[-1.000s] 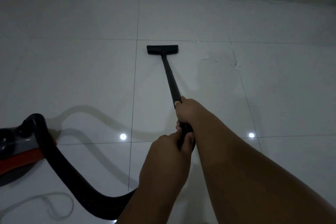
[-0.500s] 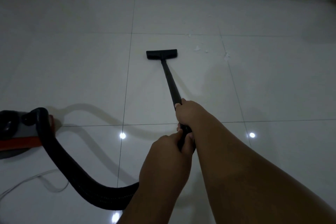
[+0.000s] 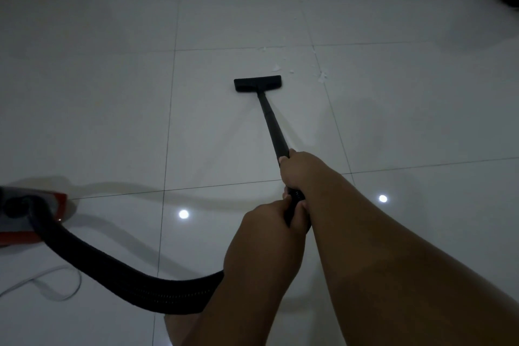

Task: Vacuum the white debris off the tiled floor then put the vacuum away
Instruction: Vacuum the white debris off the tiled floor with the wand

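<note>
Both hands, left hand lower and right hand higher, wrap the vacuum wand for steering, floor head mid-frame just short of white debris upper right.

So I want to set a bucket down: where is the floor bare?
Bare tiles left of the floor nozzle, between it and the vacuum body. Crowded: white debris beyond the nozzle's right end; hose and white cord at lower left.

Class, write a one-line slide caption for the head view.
Left hand and right hand grip the vacuum wand; its nozzle sits just short of white debris.
</note>
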